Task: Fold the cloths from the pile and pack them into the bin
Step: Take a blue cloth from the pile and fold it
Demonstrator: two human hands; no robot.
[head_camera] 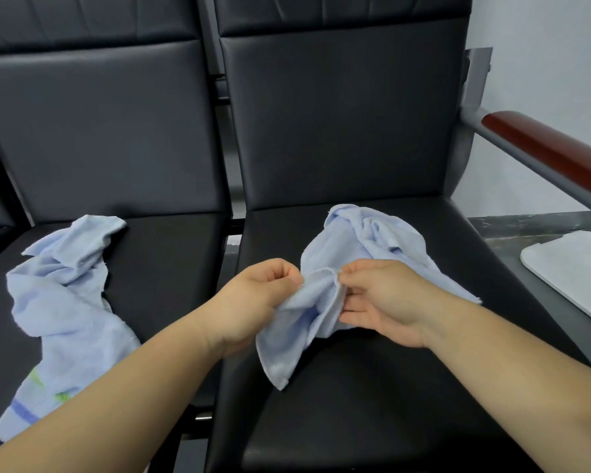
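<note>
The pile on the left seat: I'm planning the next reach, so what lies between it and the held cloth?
In the head view: bare black cushion, the gap between the seats, then the left hand pinching the cloth.

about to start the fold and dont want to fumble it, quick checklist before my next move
1. Grip of left hand on the light blue cloth: ok, it pinches the edge.
2. Grip of right hand: ok, it pinches the same edge close by.
3. Cloth spread flat: not ok, it is bunched on the right seat.
4. The pile kept apart on the left seat: ok.
5. Where the bin is: cannot tell, only a white flat object shows at the right.
</note>
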